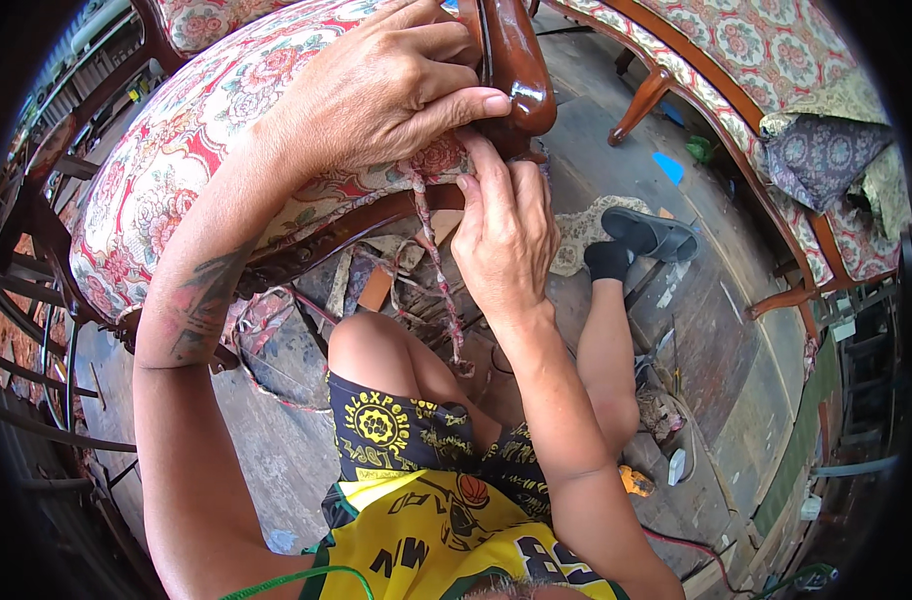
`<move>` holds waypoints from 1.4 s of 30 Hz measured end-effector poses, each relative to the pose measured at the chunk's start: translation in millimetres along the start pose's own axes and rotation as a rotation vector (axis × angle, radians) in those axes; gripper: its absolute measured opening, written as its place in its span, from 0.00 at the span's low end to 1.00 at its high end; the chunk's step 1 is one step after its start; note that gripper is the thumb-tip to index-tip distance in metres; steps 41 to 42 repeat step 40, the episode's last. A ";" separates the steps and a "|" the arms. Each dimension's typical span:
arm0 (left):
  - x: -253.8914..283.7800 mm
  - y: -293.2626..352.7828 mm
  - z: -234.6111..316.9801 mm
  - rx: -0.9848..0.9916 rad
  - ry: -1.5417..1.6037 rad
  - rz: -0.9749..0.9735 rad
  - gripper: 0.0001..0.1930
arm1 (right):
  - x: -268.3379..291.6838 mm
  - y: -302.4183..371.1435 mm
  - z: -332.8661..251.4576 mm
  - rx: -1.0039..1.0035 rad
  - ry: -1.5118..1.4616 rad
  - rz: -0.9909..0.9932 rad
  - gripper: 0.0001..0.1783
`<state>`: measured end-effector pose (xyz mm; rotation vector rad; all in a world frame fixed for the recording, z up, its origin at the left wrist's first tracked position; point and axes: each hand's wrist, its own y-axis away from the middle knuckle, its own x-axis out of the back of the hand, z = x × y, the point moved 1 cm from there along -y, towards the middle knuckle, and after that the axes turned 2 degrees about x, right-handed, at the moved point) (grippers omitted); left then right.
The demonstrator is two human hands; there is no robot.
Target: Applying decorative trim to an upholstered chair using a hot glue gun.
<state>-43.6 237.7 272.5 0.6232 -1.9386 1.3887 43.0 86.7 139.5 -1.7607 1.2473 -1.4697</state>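
A chair seat in red, cream and floral fabric stands before me, with a glossy brown wooden arm post at its right front corner. My left hand lies over that corner, its fingers bent against the post and its thumb pointing right across it. Just below, my right hand reaches up to the seat's front edge with its fingers closed together, fingertips partly hidden under the left hand. What the fingers pinch is hidden. A patterned strip of braided trim hangs from the seat edge beside my right hand.
A matching floral sofa with wooden legs runs along the right, a grey cloth draped on it. Fabric scraps and cords lie under the seat. A yellow tool and a blue scrap lie on the floor.
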 end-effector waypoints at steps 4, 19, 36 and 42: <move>-1.0 1.1 0.4 -0.004 -0.025 0.015 0.22 | -1.1 -0.2 1.0 0.032 0.003 0.027 0.23; -0.5 1.0 2.0 -0.035 -0.029 -0.021 0.19 | -11.8 5.6 4.9 0.071 0.020 0.167 0.21; -7.1 3.9 13.0 -0.031 -0.204 -0.014 0.18 | -29.4 23.7 14.4 0.140 -0.033 0.387 0.14; -7.8 4.0 15.4 -0.020 -0.219 -0.014 0.17 | -28.2 25.4 17.2 0.167 -0.024 0.379 0.15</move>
